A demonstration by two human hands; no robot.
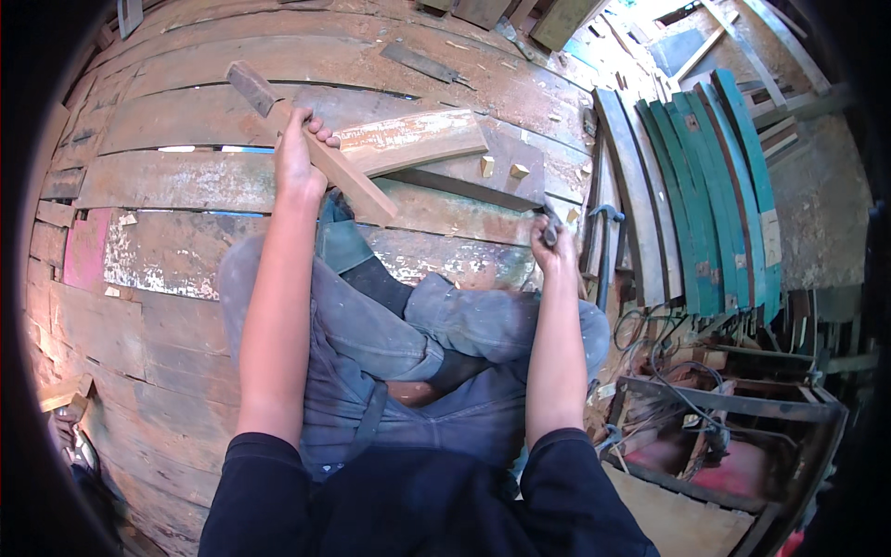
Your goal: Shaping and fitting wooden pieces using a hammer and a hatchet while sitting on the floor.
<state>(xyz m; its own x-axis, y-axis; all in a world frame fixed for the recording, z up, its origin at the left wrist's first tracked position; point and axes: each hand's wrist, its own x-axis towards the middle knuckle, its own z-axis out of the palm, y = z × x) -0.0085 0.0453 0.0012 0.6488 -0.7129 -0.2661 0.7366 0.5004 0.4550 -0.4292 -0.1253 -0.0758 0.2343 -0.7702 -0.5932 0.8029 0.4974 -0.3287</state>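
Note:
My left hand (302,153) is closed round a pale length of wood (357,184). A darker block sits across the wood's far end, and its near end slants down to the right. Beyond it lies a board with flaking white paint (418,135), one end resting on a dark beam (510,186). Two small pale wood offcuts (487,166) are on top of that beam. My right hand (553,245) is wrapped round a dark hand tool (549,221), held beside the beam's right end; its exact kind is hard to make out.
A hammer (607,213) with a blue shaft lies right of my right hand. Further right stands a row of green-painted boards (710,195). A metal frame with cables (724,404) is at the lower right. Worn planks (167,325) make up the floor, with gaps and scattered chips.

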